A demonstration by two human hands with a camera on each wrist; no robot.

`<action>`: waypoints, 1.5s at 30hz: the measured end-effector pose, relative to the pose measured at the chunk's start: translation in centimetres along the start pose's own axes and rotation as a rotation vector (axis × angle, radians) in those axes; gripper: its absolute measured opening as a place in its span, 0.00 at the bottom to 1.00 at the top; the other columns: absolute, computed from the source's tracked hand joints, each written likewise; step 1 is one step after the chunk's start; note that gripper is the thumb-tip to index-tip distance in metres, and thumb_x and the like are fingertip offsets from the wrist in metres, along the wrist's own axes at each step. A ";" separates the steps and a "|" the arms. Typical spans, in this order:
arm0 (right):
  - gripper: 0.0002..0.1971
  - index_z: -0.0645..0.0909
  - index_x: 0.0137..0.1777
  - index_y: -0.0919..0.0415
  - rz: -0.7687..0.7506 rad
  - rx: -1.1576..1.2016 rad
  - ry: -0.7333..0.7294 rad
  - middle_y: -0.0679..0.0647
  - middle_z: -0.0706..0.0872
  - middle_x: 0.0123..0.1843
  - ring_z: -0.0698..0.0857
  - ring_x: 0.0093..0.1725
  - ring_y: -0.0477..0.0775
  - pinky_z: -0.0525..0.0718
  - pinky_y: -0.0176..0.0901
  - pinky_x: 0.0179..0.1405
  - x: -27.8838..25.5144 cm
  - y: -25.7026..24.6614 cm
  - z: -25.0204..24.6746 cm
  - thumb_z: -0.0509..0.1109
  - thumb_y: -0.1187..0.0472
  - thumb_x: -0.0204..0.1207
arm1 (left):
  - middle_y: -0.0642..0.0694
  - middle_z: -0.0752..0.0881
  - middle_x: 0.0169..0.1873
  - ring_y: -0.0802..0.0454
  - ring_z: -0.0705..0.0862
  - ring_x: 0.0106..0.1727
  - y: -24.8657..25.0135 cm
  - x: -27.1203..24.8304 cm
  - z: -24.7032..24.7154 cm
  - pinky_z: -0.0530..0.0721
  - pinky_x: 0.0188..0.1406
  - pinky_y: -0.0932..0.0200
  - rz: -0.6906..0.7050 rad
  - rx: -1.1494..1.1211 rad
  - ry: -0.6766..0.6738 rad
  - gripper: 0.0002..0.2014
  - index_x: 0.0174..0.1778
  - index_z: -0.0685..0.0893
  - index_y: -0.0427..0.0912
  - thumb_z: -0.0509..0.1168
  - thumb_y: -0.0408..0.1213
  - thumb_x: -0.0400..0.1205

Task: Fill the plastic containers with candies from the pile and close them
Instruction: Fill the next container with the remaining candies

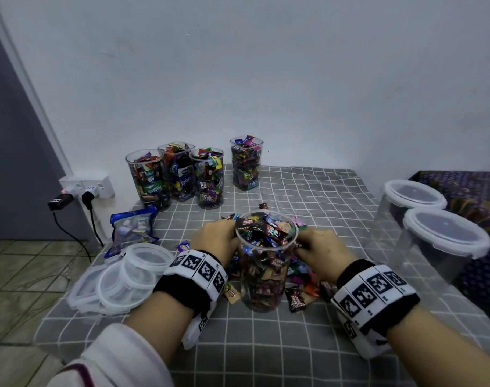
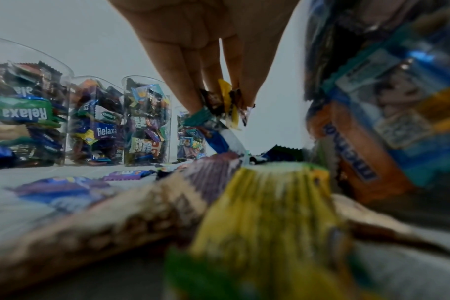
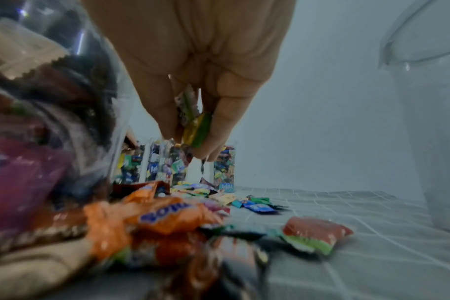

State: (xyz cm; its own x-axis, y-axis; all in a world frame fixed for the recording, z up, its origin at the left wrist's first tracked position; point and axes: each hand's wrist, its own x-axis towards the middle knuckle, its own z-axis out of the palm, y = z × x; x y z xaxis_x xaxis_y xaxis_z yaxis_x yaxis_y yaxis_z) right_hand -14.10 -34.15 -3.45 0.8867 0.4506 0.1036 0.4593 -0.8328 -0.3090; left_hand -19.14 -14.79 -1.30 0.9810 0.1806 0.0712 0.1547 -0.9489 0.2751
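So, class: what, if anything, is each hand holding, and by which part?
The left hand pinches a small bunch of wrapped candies at its fingertips. The right hand pinches a few more candies between thumb and fingers, by the wrappers.

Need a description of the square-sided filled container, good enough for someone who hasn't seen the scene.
On the grey checked cloth, four candy-filled containers stand along the wall edge. Three round ones cluster at the left; the square container stands alone to their right. It is the only one with flat sides and rounded corners.

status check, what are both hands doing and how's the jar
Left hand and right hand each pinch candies. Front jar brimful, no lid yet. Lids stacked at left; nothing blocking.
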 end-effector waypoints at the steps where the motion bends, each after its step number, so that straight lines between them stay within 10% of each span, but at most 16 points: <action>1: 0.12 0.83 0.59 0.58 0.011 0.032 0.030 0.54 0.85 0.56 0.82 0.55 0.54 0.73 0.37 0.46 -0.1 0.1 -0.3 0.65 0.62 0.79 | 0.39 0.84 0.56 0.39 0.79 0.59 0.0 0.0 0.0 0.76 0.51 0.52 0.009 -0.009 0.004 0.09 0.51 0.80 0.40 0.55 0.37 0.83; 10: 0.07 0.87 0.50 0.62 -0.036 0.350 0.339 0.58 0.86 0.41 0.81 0.42 0.59 0.81 0.55 0.46 -0.4 -1.3 -5.5 0.70 0.64 0.75 | 0.39 0.83 0.57 0.39 0.79 0.60 0.1 -0.3 -0.2 0.75 0.51 0.53 0.021 -0.090 0.041 0.10 0.54 0.80 0.39 0.55 0.35 0.83; 15: 0.05 0.86 0.49 0.61 -0.158 0.374 0.345 0.53 0.83 0.39 0.77 0.39 0.52 0.74 0.45 0.40 -0.9 -3.9 -6.6 0.71 0.63 0.75 | 0.40 0.83 0.58 0.39 0.79 0.60 0.2 -0.3 -0.2 0.74 0.50 0.55 -0.006 -0.128 0.039 0.08 0.49 0.80 0.42 0.56 0.36 0.83; 28: 0.09 0.86 0.50 0.60 -0.348 0.280 0.234 0.51 0.85 0.57 0.81 0.56 0.49 0.77 0.42 0.59 -1.7 -6.8 -6.0 0.75 0.60 0.71 | 0.40 0.83 0.57 0.40 0.80 0.59 0.1 -0.2 -0.2 0.70 0.46 0.57 -0.027 -0.170 0.051 0.10 0.53 0.81 0.40 0.57 0.38 0.83; 38: 0.06 0.82 0.52 0.53 -0.188 0.511 0.314 0.43 0.82 0.54 0.79 0.60 0.44 0.84 0.44 0.57 -2.6 -5.0 -5.7 0.70 0.56 0.77 | 0.42 0.85 0.56 0.41 0.81 0.57 -0.3 0.1 0.4 0.75 0.49 0.55 0.012 -0.177 0.079 0.11 0.55 0.83 0.45 0.58 0.35 0.82; 45: 0.44 0.64 0.70 0.38 -0.099 0.714 -0.028 0.36 0.72 0.69 0.71 0.71 0.37 0.71 0.39 0.69 -3.0 -2.8 -3.8 0.73 0.32 0.51 | 0.46 0.86 0.55 0.42 0.81 0.57 -0.6 0.2 0.6 0.74 0.46 0.56 -0.037 -0.214 0.102 0.12 0.58 0.84 0.53 0.60 0.41 0.81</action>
State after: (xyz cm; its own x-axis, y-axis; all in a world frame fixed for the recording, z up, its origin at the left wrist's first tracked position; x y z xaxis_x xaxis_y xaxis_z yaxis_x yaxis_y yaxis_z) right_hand -17.87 -34.46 0.72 0.8364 0.5293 0.1423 0.3829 -0.3785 -0.8427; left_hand -18.94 -14.32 -2.02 0.9566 0.2492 0.1508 0.1509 -0.8667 0.4754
